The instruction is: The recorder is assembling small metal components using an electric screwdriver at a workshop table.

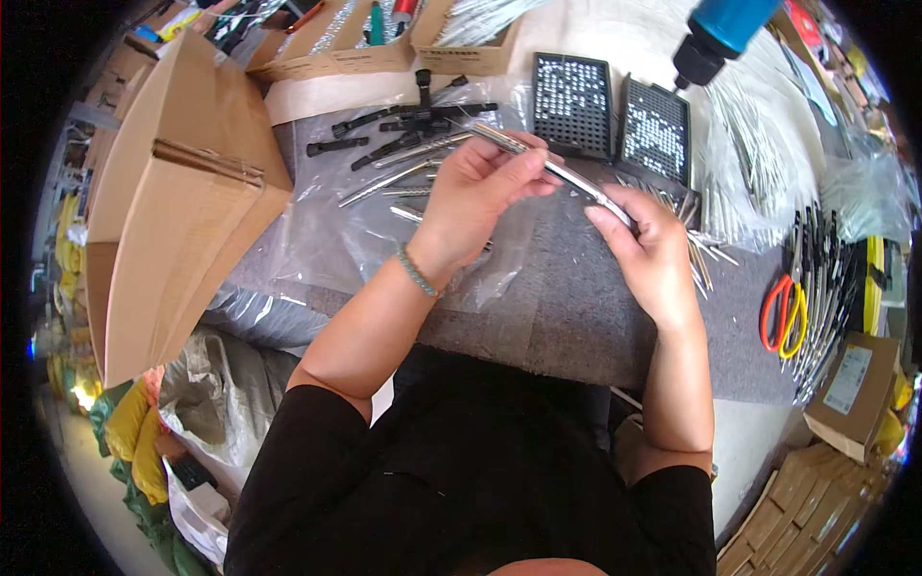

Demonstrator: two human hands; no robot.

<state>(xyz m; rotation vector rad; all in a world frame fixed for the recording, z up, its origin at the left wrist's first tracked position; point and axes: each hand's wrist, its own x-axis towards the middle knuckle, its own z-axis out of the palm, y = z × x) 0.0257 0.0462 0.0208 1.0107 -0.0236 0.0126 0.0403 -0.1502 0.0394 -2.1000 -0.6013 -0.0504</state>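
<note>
Between my two hands is a slim, shiny metal tube (577, 180), slanting from upper left to lower right above the grey work mat (538, 326). My left hand (480, 192) pinches its upper part between thumb and fingers. The lower end lies in the closed fingers of my right hand (653, 245), which partly hide it. Beyond my left hand, several black fittings (413, 120) and loose metal rods (370, 184) lie on clear plastic. Two black perforated trays, a left tray (573, 142) and a right tray (655, 165), hold many small silvery pieces.
A blue power driver (720, 38) hangs at the top right, above the table. Scissors (786, 317) with red and yellow handles lie at right beside dark-tipped rods (821, 288). A large cardboard box (182, 202) stands at left. Bagged thin rods (754, 144) lie right of the trays.
</note>
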